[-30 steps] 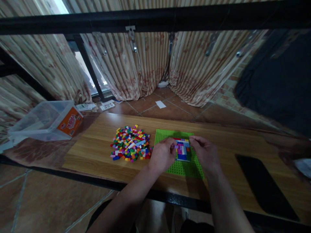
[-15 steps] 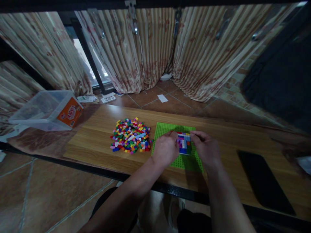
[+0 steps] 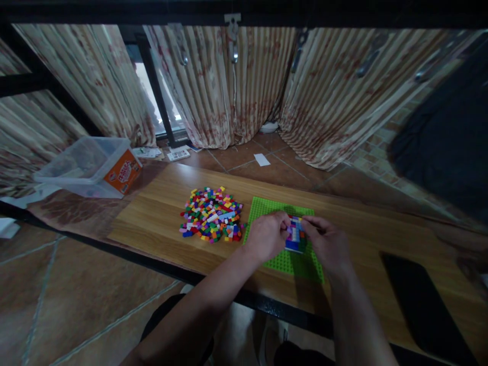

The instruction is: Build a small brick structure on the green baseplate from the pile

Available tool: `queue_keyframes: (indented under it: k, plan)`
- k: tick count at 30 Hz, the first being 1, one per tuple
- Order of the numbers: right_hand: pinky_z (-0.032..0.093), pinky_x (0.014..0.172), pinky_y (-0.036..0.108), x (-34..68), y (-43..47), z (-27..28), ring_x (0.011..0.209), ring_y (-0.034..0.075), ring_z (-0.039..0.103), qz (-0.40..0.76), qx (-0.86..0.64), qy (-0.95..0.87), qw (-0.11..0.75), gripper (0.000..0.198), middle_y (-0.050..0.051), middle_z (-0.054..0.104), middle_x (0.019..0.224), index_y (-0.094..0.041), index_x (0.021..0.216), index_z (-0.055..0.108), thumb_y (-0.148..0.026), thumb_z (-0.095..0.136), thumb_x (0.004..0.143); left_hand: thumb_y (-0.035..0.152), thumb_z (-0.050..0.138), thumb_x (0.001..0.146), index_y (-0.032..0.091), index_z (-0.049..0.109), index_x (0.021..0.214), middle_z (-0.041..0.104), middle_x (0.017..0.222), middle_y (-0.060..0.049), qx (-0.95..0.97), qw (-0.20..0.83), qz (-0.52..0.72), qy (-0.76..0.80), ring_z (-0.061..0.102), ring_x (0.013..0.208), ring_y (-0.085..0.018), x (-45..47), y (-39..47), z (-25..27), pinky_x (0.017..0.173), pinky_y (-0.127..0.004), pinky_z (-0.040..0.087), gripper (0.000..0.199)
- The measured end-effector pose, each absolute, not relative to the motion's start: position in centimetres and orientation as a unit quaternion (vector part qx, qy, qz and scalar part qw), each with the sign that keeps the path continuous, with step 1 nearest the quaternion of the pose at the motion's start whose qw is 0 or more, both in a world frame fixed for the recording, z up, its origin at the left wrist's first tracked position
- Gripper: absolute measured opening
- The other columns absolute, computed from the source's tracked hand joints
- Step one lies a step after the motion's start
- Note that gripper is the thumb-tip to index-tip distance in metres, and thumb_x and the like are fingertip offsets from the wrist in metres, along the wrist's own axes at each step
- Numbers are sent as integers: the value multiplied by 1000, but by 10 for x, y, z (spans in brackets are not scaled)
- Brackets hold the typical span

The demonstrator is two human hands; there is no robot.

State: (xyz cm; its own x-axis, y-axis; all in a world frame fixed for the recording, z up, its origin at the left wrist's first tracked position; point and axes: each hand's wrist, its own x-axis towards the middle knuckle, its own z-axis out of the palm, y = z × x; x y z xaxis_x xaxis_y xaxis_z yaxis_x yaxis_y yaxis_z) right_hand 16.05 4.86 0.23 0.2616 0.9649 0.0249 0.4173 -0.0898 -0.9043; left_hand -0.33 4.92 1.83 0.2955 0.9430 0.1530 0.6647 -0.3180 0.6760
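Observation:
A small flat block of toy bricks (image 3: 295,243), mostly blue, white and red, is at the green studded baseplate (image 3: 280,266). Whether it rests on the plate or is held just above it, I cannot tell. My left hand (image 3: 268,235) is closed at the block's left side, fingertips bent over its upper left part, near a purple brick. On the other side, my right hand (image 3: 331,243) pinches the block's upper right edge between thumb and fingers. My hands cover parts of the block's sides.
Left of the baseplate lies a pile of loose coloured bricks (image 3: 211,216) on the wooden table (image 3: 152,218). A clear plastic box (image 3: 87,170) with an orange label stands at the far left. A black flat slab (image 3: 423,305) lies at the right. Striped curtains (image 3: 213,91) hang behind.
The view has shifted, so the table's things sit a little further right and lower. My left fingers have curled more over the block; the right hand keeps its pinch.

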Motion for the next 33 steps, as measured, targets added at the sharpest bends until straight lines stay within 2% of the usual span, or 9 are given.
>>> queue_keyframes:
  k: [7, 14, 18, 28, 33]
  plan:
    - [54, 79, 42, 160, 47, 6, 89, 27, 70, 350, -665, -524, 400, 57, 13, 74, 106, -16, 110, 69, -57, 69, 70, 12, 54, 78, 22, 61, 84, 68, 83, 1, 751, 271, 294, 525, 62, 74, -14, -3, 47, 20, 67, -23, 48, 14]
    - [50, 90, 46, 157, 48, 3, 99, 30, 67, 312, -676, -556, 369, 61, 15, 71, 114, -16, 117, 65, -55, 68, 70, 16, 52, 82, 20, 61, 88, 69, 90, -3, 756, 256, 308, 518, 64, 81, -16, -4, 43, 20, 77, -26, 51, 11]
    - [49, 90, 47, 154, 49, 0, 100, 30, 67, 298, -687, -559, 356, 61, 15, 71, 113, -15, 118, 64, -54, 67, 71, 14, 50, 83, 21, 61, 89, 69, 89, -2, 754, 254, 310, 520, 64, 80, -15, -4, 43, 16, 77, -26, 51, 14]
    - [51, 89, 44, 155, 49, -2, 102, 29, 67, 347, -665, -532, 392, 63, 16, 69, 117, -16, 122, 61, -52, 67, 71, 16, 49, 83, 21, 56, 110, 71, 88, -1, 741, 253, 294, 548, 67, 79, -17, -2, 43, 16, 76, -27, 54, 29]
    - [48, 94, 48, 154, 51, -8, 107, 31, 65, 319, -680, -539, 380, 66, 16, 68, 121, -16, 126, 59, -49, 69, 70, 16, 50, 83, 20, 54, 116, 72, 91, -3, 740, 252, 294, 550, 68, 82, -19, -1, 43, 15, 80, -29, 54, 34]
